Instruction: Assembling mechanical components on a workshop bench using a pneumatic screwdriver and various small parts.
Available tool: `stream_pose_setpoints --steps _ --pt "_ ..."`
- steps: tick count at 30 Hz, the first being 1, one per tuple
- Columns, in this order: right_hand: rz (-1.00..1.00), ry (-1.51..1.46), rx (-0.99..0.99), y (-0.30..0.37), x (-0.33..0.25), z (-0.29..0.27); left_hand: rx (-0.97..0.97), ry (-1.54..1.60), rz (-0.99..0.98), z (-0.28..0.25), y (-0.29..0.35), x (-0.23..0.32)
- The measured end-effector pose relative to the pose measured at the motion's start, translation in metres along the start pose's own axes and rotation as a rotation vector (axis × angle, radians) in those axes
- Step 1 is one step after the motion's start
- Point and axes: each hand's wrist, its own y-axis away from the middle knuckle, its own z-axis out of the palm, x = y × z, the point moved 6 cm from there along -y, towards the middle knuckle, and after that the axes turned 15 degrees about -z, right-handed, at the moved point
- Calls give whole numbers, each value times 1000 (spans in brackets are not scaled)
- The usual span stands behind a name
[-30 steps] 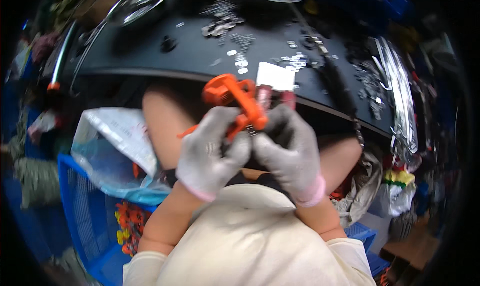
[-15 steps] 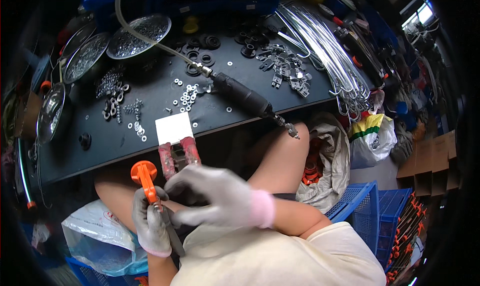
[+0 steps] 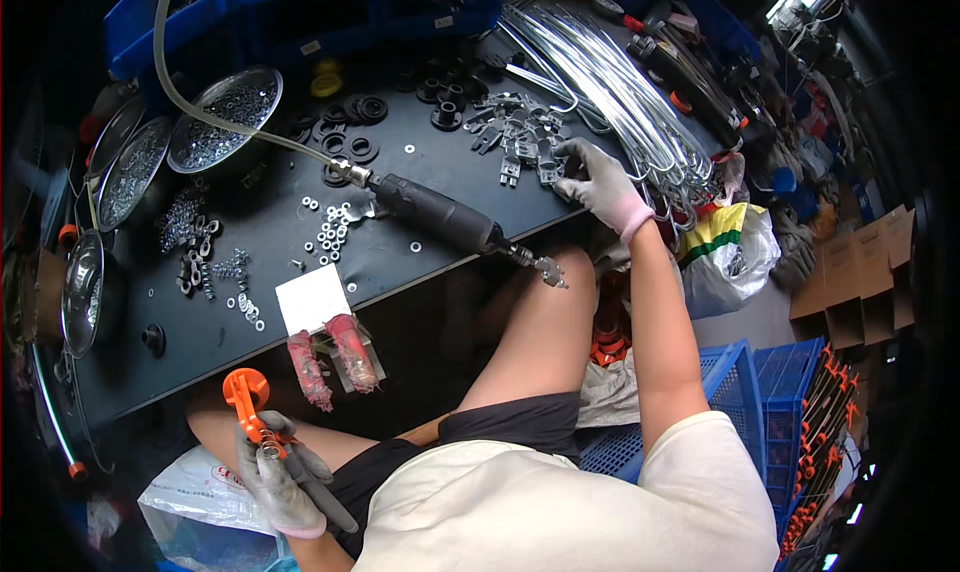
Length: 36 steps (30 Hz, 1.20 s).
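Observation:
My left hand (image 3: pixel 280 482), in a grey glove with a pink cuff, is closed around an orange plastic clamp part (image 3: pixel 246 397). This part has a round pad on top, a coil spring (image 3: pixel 270 445) below it and a dark grey bar (image 3: pixel 328 504) slanting down past my palm. Over the right side of the bench my gloved right hand (image 3: pixel 603 186) reaches to the near edge of a pile of small metal brackets (image 3: pixel 515 137). Its thumb and fingers are apart, close against the brackets. Whether one lies between the fingertips is hard to see.
A black air screwdriver (image 3: pixel 435 212) on a hose lies across the dark bench (image 3: pixel 400 262). Left of it are loose nuts (image 3: pixel 330 234), washers, springs and metal bowls (image 3: pixel 225 122). A vise with red-wrapped handles (image 3: pixel 352 354) juts from the front edge. Long bent rods (image 3: pixel 620 92) lie right.
My right hand has moved from beside the left hand out to the metal brackets. The left hand, still gripping the orange clamp part, sits slightly lower and further left; the whole view has shifted.

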Motion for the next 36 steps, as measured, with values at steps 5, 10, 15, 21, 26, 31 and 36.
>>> stream_pose_setpoints --steps 5,10,15,21,26,31,36 --pt "-35 84 -95 -18 -15 6 11 -3 -17 4 1 -1" --pt "-107 268 -41 -37 -2 1 -8 -14 -15 7 2 -3" --pt "-99 220 -121 -46 -3 -1 11 -6 -18 5 2 -1" --pt "-65 -332 313 -32 -53 -15 98 30 -47 -5 14 4" --pt "90 -1305 115 53 -236 105 70 -54 -215 19 0 9" --pt "313 -1546 -101 78 -285 168 -79 -155 -106 21 0 19" --pt "58 -1089 -127 71 -302 161 -41 -195 -104 4 0 19"
